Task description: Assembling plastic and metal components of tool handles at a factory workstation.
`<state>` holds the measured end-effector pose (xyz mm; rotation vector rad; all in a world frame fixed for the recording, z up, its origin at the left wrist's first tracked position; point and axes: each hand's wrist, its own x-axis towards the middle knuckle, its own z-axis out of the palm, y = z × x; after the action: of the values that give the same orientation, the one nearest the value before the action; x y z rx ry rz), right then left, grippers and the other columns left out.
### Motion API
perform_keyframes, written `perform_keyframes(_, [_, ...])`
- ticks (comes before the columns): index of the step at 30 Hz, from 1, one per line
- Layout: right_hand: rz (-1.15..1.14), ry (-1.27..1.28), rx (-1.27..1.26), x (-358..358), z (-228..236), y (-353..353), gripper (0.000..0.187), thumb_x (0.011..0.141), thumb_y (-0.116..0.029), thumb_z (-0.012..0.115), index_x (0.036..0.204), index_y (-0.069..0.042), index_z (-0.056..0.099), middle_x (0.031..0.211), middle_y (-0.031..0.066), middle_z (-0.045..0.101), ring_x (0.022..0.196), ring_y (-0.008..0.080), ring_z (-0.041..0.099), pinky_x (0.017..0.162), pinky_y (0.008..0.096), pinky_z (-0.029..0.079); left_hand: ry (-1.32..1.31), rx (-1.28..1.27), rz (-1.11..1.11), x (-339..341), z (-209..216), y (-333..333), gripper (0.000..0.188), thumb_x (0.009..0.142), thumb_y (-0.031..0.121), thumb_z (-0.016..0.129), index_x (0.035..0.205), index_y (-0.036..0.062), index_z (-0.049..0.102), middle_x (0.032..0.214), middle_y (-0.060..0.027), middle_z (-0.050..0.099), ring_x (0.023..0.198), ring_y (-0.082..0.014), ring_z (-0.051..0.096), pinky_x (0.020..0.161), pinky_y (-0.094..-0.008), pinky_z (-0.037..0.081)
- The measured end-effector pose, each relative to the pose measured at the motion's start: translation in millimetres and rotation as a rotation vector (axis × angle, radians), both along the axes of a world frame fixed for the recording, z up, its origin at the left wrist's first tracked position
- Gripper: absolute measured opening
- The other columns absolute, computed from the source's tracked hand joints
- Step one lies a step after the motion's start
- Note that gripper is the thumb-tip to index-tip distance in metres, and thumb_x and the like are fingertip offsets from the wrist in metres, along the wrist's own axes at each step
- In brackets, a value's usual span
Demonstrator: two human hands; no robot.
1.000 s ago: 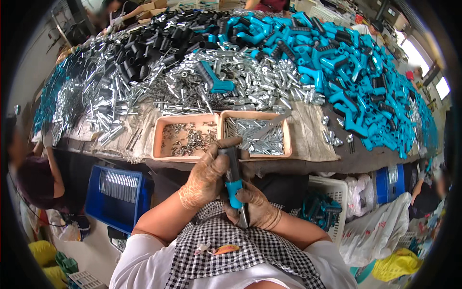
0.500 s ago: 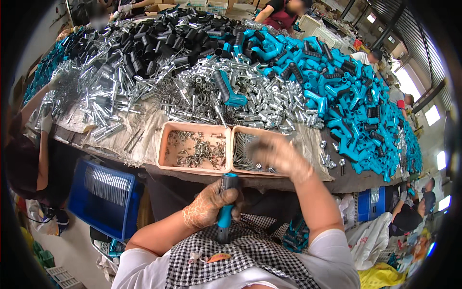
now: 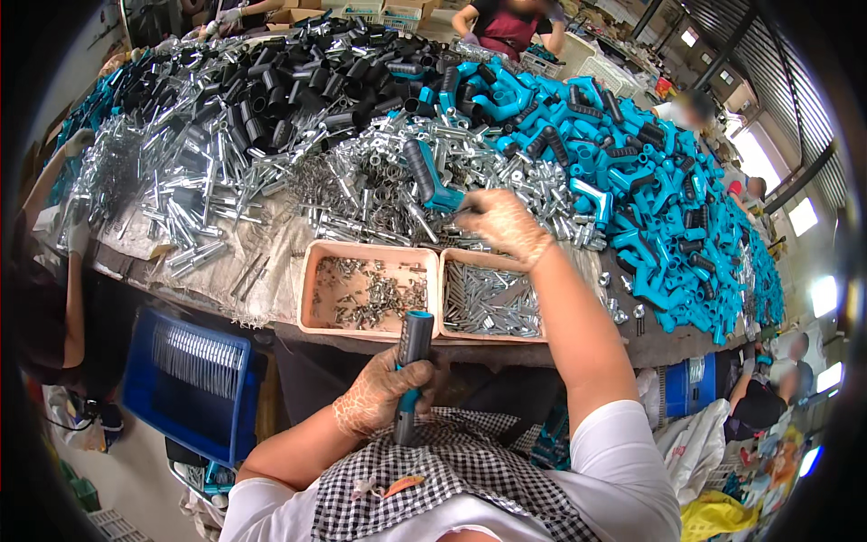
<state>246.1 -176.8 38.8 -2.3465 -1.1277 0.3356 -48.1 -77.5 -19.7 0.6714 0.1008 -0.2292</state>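
My left hand [image 3: 390,384], in a patterned glove with dark fingertips, is wrapped round a black-and-teal tool handle [image 3: 415,339] held upright above my checked apron. The handle's open teal-rimmed end faces up. My right hand [image 3: 501,221], gloved alike, reaches over the heap of small metal parts [image 3: 528,181]. Its fingertips are beside the teal lower end of an L-shaped black-and-teal handle [image 3: 424,172] lying on the heap. They are dark and blurred, so their grip and any contact are unclear.
Below the heap sit a pale pink bin of small metal pieces [image 3: 316,327] and another of metal pins [image 3: 449,332]. Teal handles [image 3: 641,181] pile up right, black sleeves [image 3: 271,99] at the back. A blue crate [image 3: 144,397] stands lower left. Co-workers are at the left and far sides.
My right hand has moved from the pin bin forward and left to the metal heap. My left hand has shifted slightly left with the handle, which now leans a little.
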Motion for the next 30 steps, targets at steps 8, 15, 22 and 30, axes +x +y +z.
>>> perform_keyframes(8, [-0.223, 0.209, 0.278, 18, 20, -93, 0.037, 0.097, -0.038, 0.064, 0.101, -0.002, 0.074, 0.080, 0.0078, 0.074, 0.068, 0.0151, 0.067, 0.065, 0.0309, 0.055, 0.042, 0.508, 0.026, 12, 17, 12, 0.041, 0.089, 0.022, 0.078, 0.118, -0.0016, 0.061, 0.091, -0.0070, 0.069, 0.072, -0.0138, 0.064, 0.064, -0.0269, 0.054])
perform_keyframes(15, [0.263, 0.073, 0.267, -111, 68, -89, 0.023, 0.082, -0.014, 0.071, 0.103, -0.003, 0.074, 0.093, 0.0122, 0.075, 0.085, 0.0229, 0.071, 0.076, 0.0353, 0.056, -0.239, 1.578, 0.213, 14, 24, 16, 0.051, 0.074, 0.031, 0.085, 0.110, 0.0019, 0.064, 0.089, -0.0208, 0.069, 0.083, -0.0356, 0.071, 0.072, -0.0410, 0.056])
perform_keyframes(22, [0.481, -0.116, 0.019, -129, 56, -69, 0.032, 0.082, -0.018, 0.070, 0.112, -0.007, 0.070, 0.095, 0.0175, 0.071, 0.089, 0.0362, 0.068, 0.081, 0.0427, 0.054, -0.239, 1.691, 0.166, 14, 21, 12, 0.045, 0.076, 0.030, 0.083, 0.108, 0.0018, 0.065, 0.086, -0.0199, 0.069, 0.082, -0.0370, 0.070, 0.072, -0.0427, 0.055])
perform_keyframes(30, [0.210, -0.956, -0.283, -26, 55, 13, 0.056, 0.085, -0.015, 0.066, 0.140, -0.020, 0.055, 0.142, 0.0151, 0.053, 0.133, 0.0336, 0.048, 0.113, 0.0495, 0.036, -0.051, 1.450, 0.210, 16, 20, 25, 0.061, 0.073, 0.024, 0.087, 0.123, -0.0023, 0.063, 0.100, -0.0216, 0.071, 0.090, -0.0314, 0.071, 0.082, -0.0393, 0.055])
